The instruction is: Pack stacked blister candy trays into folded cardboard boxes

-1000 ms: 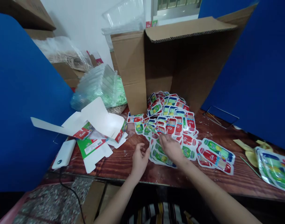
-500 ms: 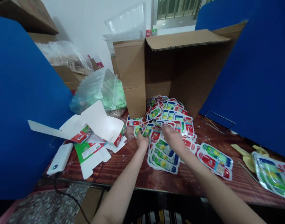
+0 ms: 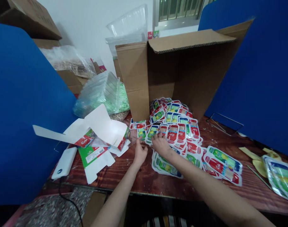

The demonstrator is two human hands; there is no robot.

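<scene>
A heap of small red, green and blue printed packets point(image 3: 179, 126) spills out of a cardboard box point(image 3: 181, 69) lying on its side on the wooden table point(image 3: 139, 171). My left hand point(image 3: 140, 153) rests at the heap's near-left edge, fingers loosely curled with the tips touching a green packet point(image 3: 142, 132). My right hand point(image 3: 160, 144) lies palm down on the packets beside it, fingers stretched forward over them. A short stack of green packets point(image 3: 166, 165) sits just under my right wrist. Neither hand has lifted a packet.
An unfolded white carton point(image 3: 96, 129) and a white power bank point(image 3: 64, 158) with a cable lie at the left. Clear plastic trays point(image 3: 101, 91) stand behind them. Blue panels point(image 3: 23, 110) wall in both sides. More packets point(image 3: 282, 178) and yellow scraps point(image 3: 257, 157) lie at the right.
Both hands drew back a little from deeper in the heap to its near-left edge. My right hand shifted left, close beside my left hand.
</scene>
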